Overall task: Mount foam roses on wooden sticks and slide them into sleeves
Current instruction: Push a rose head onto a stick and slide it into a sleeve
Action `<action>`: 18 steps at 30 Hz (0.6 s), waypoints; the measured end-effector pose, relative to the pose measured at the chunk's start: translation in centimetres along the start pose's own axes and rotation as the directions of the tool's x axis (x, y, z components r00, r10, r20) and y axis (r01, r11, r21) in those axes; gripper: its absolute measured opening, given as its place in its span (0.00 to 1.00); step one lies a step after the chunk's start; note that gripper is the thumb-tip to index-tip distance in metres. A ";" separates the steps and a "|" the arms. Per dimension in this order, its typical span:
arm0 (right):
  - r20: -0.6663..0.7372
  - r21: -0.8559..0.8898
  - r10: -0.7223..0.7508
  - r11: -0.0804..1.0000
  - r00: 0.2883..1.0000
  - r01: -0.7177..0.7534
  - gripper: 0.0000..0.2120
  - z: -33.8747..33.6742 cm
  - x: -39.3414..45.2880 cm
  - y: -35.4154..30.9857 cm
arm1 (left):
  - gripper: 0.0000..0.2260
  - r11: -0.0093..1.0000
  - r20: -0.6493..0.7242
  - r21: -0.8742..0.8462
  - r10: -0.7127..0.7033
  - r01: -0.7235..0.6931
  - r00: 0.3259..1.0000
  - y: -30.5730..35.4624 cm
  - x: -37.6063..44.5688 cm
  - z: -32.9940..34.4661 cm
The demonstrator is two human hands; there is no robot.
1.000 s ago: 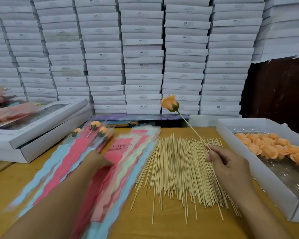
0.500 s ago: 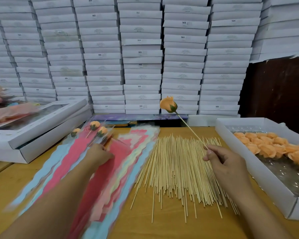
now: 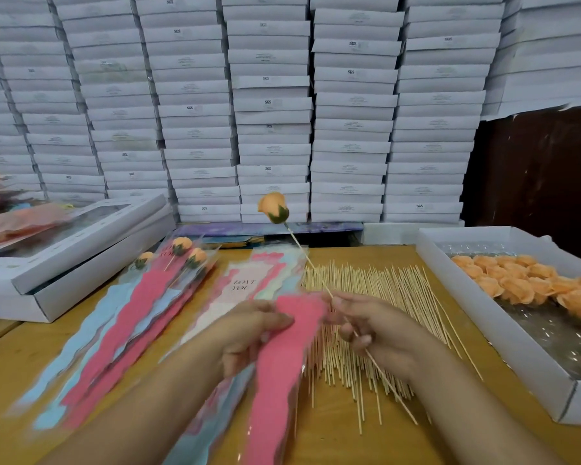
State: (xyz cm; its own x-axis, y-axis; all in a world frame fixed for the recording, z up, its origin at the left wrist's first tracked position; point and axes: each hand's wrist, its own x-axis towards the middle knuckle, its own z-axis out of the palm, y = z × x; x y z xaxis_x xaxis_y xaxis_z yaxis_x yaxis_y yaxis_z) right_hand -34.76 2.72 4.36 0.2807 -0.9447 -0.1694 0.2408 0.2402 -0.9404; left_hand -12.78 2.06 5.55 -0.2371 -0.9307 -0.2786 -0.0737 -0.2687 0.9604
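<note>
Two hands meet near the middle of the desk [image 3: 332, 441]. The left hand [image 3: 252, 333] grips a pink sleeve [image 3: 279, 370] by its upper part, fingers curled round its left edge, and the sleeve runs from there toward the near edge. The right hand [image 3: 376, 327] pinches a wooden stick [image 3: 311, 263] between thumb and fingers; the stick slants up and to the left, and a peach foam rose [image 3: 273, 207] with a green base sits on its far tip, raised above the desk. The stick's near end juts out below the right hand over the spread of loose sticks [image 3: 383, 290] lying on the desk. Left of the hands lies a fanned pile of pink and blue sleeves [image 3: 121, 333]; at its far end three sleeved roses [image 3: 182, 246] rest together. At the right a white tray [image 3: 503, 350] holds a cluster of loose peach rose heads [image 3: 524, 280]. A white windowed box [image 3: 81, 256] sits at the far left, and stacked white boxes [image 3: 269, 105] fill the wall behind the desk.
</note>
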 end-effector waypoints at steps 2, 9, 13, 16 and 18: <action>-0.048 0.027 -0.002 1.000 0.999 0.004 0.09 -0.2 0.8 0.2 | 0.10 0.999 0.063 0.037 -0.025 0.023 0.998 -1.1 -0.6 0.5; -0.166 -0.026 0.013 1.000 0.986 -0.017 0.09 -2.1 1.0 0.2 | 0.05 0.969 0.280 0.218 -0.175 0.114 0.944 -2.9 -2.1 0.3; -0.108 -0.029 0.017 0.999 0.994 -0.021 0.09 -1.2 0.5 0.6 | 0.19 0.997 0.172 0.055 -0.069 0.060 0.983 -1.9 -1.4 1.3; -0.049 -0.020 0.045 0.999 0.998 -0.046 0.07 -0.5 0.0 1.1 | 0.16 0.994 0.072 -0.113 -0.004 0.012 0.997 -0.4 -0.5 2.5; -0.039 -0.026 0.048 0.998 0.998 -0.050 0.10 -0.2 -0.3 1.4 | 0.15 0.987 -0.026 -0.159 0.037 -0.041 0.999 -0.2 0.4 3.0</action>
State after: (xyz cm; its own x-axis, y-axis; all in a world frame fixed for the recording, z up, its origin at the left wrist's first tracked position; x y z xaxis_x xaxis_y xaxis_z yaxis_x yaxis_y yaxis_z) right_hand -34.72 3.27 3.06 0.2556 -0.9400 -0.2262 0.2020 0.2807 -0.9383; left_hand -15.76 2.52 5.26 -0.2147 -0.9461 -0.2426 0.0905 -0.2666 0.9595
